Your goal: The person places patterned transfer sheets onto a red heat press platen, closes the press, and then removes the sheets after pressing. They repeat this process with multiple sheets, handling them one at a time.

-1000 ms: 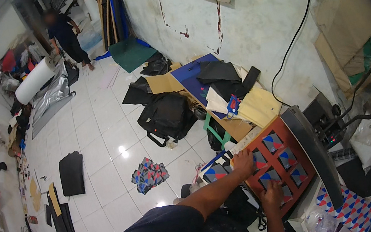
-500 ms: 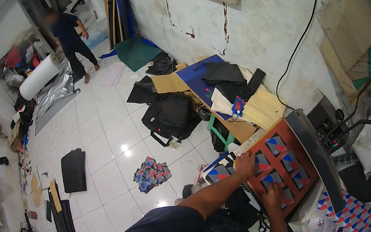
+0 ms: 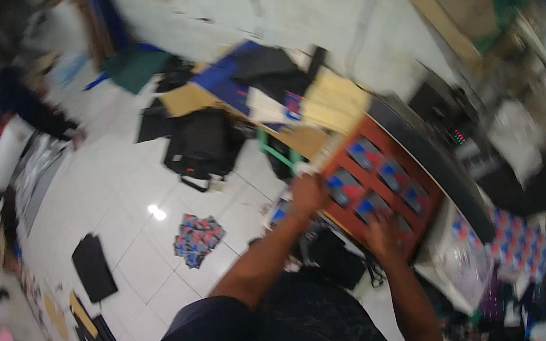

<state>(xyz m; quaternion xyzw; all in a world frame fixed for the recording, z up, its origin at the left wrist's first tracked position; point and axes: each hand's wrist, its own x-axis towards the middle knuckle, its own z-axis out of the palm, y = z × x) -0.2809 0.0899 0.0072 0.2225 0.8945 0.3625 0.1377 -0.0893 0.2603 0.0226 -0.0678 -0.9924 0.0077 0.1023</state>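
Note:
A reddish-brown heat press bed (image 3: 424, 175) carries several dark square pieces printed in grey, blue and red. My left hand (image 3: 308, 195) is at the bed's left edge, beside one printed piece (image 3: 344, 188). Its fingers are smeared by motion. Lower on the bed, the fingertips of my right hand (image 3: 382, 230) meet another printed piece (image 3: 369, 207); blur hides whether they pinch it. The dark upper plate (image 3: 432, 163) stands raised along the right side of the bed. More printed pieces (image 3: 278, 214) are partly visible left of my left hand.
Behind the press, a low table (image 3: 297, 139) bears yellow and black sheets. A black bag (image 3: 201, 146) and a pile of printed pieces (image 3: 198, 239) lie on the tiled floor. Patterned sheet material (image 3: 513, 243) sits right of the press. A person (image 3: 26, 102) bends at far left.
My view has shifted and blurred, so the scene sits further left and higher. Both hands remain at the press bed. The far person has gone from standing to bending over.

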